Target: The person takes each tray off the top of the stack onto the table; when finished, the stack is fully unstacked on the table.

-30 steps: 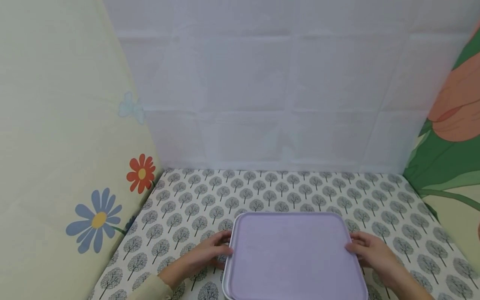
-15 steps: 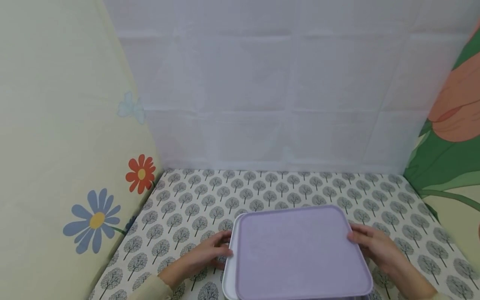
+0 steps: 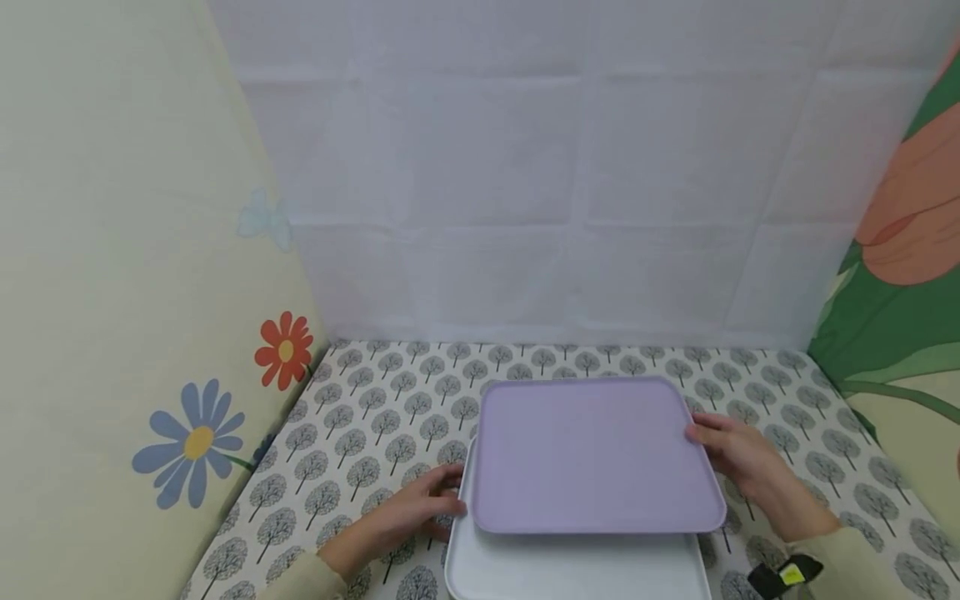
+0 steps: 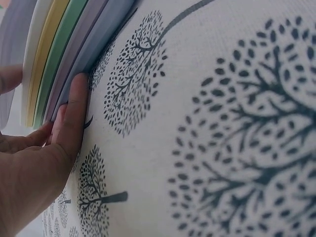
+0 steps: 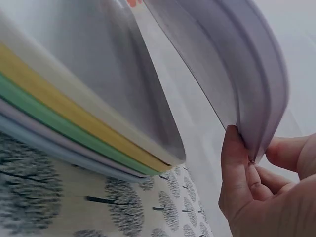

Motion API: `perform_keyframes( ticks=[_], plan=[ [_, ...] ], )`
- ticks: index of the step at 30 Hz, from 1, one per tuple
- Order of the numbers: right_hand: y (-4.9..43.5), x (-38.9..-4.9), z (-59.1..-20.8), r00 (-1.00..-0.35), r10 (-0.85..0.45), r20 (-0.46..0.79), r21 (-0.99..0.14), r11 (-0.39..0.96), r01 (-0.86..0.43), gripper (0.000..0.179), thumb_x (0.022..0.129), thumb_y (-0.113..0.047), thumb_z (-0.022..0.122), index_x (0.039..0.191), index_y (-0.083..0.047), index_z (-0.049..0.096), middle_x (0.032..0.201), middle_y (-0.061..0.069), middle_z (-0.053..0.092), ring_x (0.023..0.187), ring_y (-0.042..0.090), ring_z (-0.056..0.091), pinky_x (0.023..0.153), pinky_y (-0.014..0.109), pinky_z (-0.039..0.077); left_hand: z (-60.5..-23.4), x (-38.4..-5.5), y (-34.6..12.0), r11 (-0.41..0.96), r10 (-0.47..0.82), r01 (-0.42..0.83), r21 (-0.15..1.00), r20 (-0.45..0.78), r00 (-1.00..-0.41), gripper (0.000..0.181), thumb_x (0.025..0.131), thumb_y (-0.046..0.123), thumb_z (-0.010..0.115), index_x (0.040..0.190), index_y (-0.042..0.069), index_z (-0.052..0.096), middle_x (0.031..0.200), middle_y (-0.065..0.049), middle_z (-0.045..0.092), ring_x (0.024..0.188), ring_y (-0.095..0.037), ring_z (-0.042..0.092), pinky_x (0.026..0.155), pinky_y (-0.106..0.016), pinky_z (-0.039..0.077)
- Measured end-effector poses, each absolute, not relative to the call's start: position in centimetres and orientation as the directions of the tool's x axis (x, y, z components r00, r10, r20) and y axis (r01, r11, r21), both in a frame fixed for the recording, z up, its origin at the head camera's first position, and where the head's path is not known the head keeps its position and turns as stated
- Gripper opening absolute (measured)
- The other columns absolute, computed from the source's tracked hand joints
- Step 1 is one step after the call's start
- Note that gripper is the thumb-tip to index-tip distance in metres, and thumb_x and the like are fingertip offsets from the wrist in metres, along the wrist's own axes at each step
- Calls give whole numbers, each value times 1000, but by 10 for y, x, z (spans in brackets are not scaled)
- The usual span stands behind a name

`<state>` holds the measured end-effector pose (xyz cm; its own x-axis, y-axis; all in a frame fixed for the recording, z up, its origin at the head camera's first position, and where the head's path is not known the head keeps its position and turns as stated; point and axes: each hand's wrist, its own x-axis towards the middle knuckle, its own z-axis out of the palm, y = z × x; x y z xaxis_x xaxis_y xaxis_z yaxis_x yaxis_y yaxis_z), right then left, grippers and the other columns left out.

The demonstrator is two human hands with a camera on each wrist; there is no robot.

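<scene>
A light purple rectangular tray [image 3: 596, 454] hangs above a stack of trays, and my right hand [image 3: 742, 458] pinches its right edge between thumb and fingers. The right wrist view shows a gap between the raised tray [image 5: 261, 84] and the stack. On top of the stack lies a white tray [image 3: 585, 568]. Below it come a yellow tray [image 5: 84, 108], a green tray [image 5: 74, 128], a purple one and a blue one. My left hand [image 3: 420, 504] holds the stack's left side, its thumb at the white rim and fingers along the lower edges [image 4: 74, 113].
The table is covered by a cloth [image 3: 360, 417] printed with dark trees. A white sheet [image 3: 525, 167] hangs behind it. Panels with painted flowers stand at the left [image 3: 150, 292] and right [image 3: 900, 333]. A dark strap [image 3: 783, 575] with a yellow patch circles the right wrist.
The purple tray has come up off the stack and moved away from me with my right hand, uncovering the white tray's near part. My left hand has stayed at the stack's left side.
</scene>
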<state>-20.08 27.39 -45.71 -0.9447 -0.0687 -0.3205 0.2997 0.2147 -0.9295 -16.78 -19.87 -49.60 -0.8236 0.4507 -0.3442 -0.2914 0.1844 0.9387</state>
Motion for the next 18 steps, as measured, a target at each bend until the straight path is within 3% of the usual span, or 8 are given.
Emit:
perform_keyframes(
  ticks=[3,9,14,18],
  plan=[
    [272,-214,-453,-945,-66,-321,-928,223,299,78,98,-34,66,156,3,29,137,20,61,107,20,68,94,40,58,-494,-167,-200,187,449,-294,937,-348,-823,83,86,11,67,154,-9,23,145,-25,46,112,-26,62,89,-48,62],
    [268,-241,-450,-939,-36,-341,-925,190,329,78,99,-32,66,157,2,25,155,28,39,117,23,62,104,43,54,-493,-166,-199,187,449,-295,937,-349,-823,83,87,11,67,154,-9,23,146,-25,46,111,-26,61,89,-48,62],
    [267,-259,-450,-931,-28,-364,-924,141,357,76,99,-28,66,157,1,26,154,26,41,109,20,64,105,44,53,-494,-166,-198,192,441,-293,937,-349,-827,83,87,11,67,154,-9,23,147,-27,44,112,-27,61,88,-49,62],
    [268,-271,-453,-921,-14,-389,-918,92,386,75,99,-27,66,158,-3,26,157,24,37,125,34,57,112,49,46,-495,-167,-198,197,435,-301,933,-358,-826,83,88,11,67,155,-9,23,146,-26,45,112,-26,61,87,-49,62]
  ],
)
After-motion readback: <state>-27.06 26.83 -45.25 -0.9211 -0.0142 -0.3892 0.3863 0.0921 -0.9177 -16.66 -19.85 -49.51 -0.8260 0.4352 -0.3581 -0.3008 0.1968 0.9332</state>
